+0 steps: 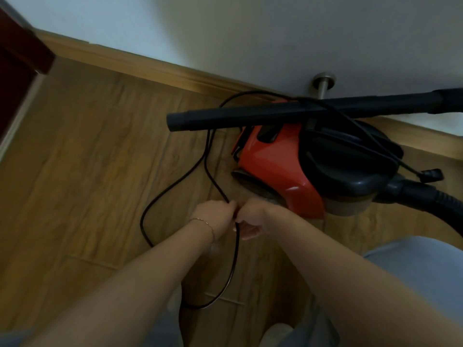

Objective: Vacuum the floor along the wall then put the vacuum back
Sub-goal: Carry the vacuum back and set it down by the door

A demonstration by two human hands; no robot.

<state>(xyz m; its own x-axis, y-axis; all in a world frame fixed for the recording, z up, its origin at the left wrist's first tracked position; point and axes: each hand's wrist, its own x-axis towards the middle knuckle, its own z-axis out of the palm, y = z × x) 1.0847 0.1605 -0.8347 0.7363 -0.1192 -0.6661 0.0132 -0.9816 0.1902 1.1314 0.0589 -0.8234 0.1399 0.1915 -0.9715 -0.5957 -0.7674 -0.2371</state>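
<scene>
A red and black canister vacuum [283, 169] sits on the wooden floor by the wall's skirting board. Its black rigid tube [250, 116] lies across the top of it, and the ribbed hose [433, 199] leaves at the right. A black power cord [208, 151] loops over the floor and over the vacuum; its plug [431, 174] lies at the right. My left hand [214, 216] and my right hand [251, 219] meet just in front of the vacuum, both closed on the cord. A loop of cord hangs below my hands.
A white wall [250, 33] with a wooden skirting board [150, 66] runs diagonally at the top. A metal door stop [323, 87] sticks out of the wall above the vacuum. A dark red door or furniture edge [17, 58] stands at the far left. My grey-clad knees fill the bottom.
</scene>
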